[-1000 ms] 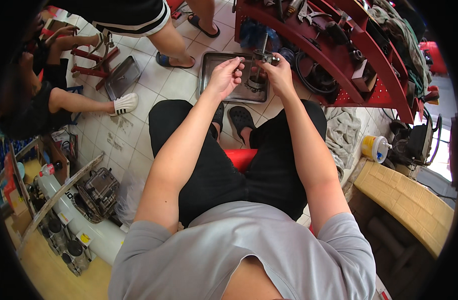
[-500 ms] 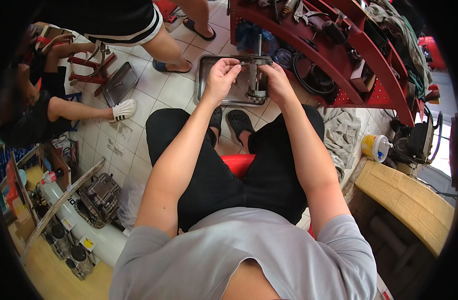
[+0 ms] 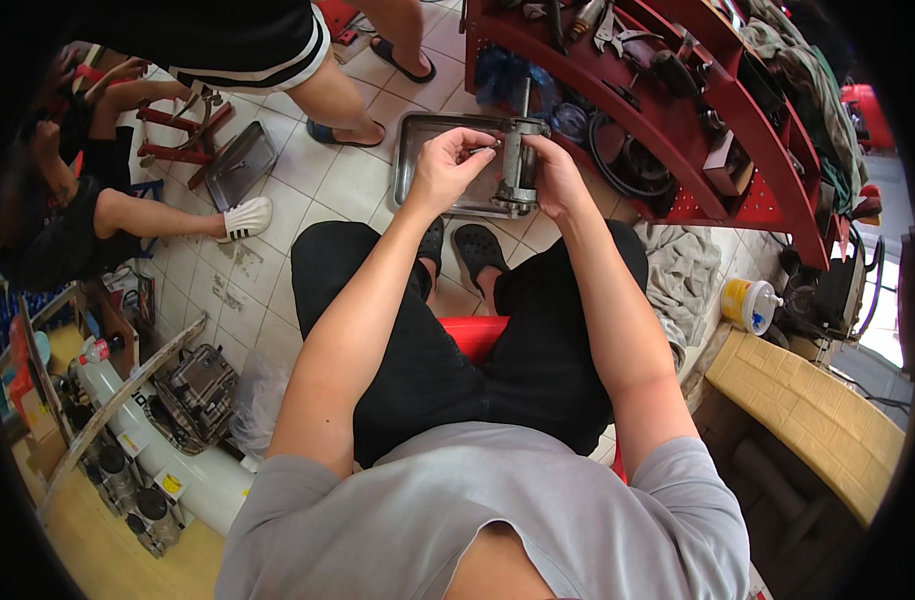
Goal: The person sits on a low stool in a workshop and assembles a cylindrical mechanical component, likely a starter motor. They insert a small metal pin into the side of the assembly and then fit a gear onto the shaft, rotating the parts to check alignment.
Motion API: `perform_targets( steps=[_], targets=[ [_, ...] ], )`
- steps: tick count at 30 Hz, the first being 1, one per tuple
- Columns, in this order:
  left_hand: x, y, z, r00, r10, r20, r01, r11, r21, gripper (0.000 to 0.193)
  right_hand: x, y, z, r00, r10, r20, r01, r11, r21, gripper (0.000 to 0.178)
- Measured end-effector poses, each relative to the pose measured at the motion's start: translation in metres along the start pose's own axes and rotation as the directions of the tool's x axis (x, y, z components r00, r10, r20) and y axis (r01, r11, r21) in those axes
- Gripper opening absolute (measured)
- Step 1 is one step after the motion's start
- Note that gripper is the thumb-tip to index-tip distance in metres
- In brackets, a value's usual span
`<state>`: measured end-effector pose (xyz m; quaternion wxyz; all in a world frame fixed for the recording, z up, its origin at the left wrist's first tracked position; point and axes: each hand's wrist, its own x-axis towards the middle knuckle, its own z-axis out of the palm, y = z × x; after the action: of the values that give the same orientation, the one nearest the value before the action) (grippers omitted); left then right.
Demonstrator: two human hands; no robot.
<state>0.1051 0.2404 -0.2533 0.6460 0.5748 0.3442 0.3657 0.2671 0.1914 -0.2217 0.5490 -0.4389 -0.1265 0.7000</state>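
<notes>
Over a shallow metal tray (image 3: 408, 150) on the floor, I hold a grey metal cylinder (image 3: 515, 165) with flanged ends and a thin rod standing out of its far end. My right hand (image 3: 561, 180) grips the cylinder along its right side, the thumb side lying near its far flange. Just left of the cylinder, my left hand (image 3: 448, 170) is closed in a pinch, thumb against fingertips. Whatever sits between those fingertips is too small to name. The fingertips look close to the cylinder's left side; contact cannot be told.
A red tool rack (image 3: 678, 110) with pliers and loose parts curves along the far right. One person (image 3: 323, 95) stands beyond the tray; another sits at the left beside a second tray (image 3: 243, 165). A grey cloth (image 3: 678, 280) and white-yellow tub (image 3: 748, 305) lie right of my knee.
The cylinder and my right hand have shifted slightly right and nearer. My left hand has drawn a little away from the cylinder's side, still pinched.
</notes>
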Motion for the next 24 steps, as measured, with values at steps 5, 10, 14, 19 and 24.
perform_targets(
  steps=[5, 10, 14, 19, 24],
  targets=[
    [0.0, 0.003, -0.001, 1.0, -0.005, 0.001, 0.005, 0.999, 0.039, 0.018, 0.006, 0.004, -0.009, 0.995, -0.034, 0.095, 0.043, 0.995, -0.094, 0.015],
    [-0.001, 0.006, -0.003, 0.999, -0.035, -0.022, 0.036, 0.998, 0.057, 0.018, 0.009, 0.006, -0.013, 0.992, -0.043, 0.122, 0.059, 0.99, -0.13, 0.01],
    [-0.002, 0.006, -0.003, 0.999, 0.022, -0.031, -0.02, 0.998, 0.056, 0.017, 0.009, 0.007, -0.013, 0.988, -0.056, 0.146, 0.075, 0.989, -0.128, 0.007],
    [-0.003, 0.008, -0.006, 0.998, 0.067, -0.012, -0.067, 0.998, 0.019, 0.017, 0.011, 0.011, -0.014, 0.993, -0.062, 0.1, 0.074, 0.99, -0.121, 0.006],
    [-0.003, 0.007, -0.007, 0.997, 0.077, -0.006, -0.077, 0.997, 0.02, 0.018, 0.011, 0.011, -0.015, 0.993, -0.065, 0.094, 0.077, 0.988, -0.13, 0.005]
  ],
)
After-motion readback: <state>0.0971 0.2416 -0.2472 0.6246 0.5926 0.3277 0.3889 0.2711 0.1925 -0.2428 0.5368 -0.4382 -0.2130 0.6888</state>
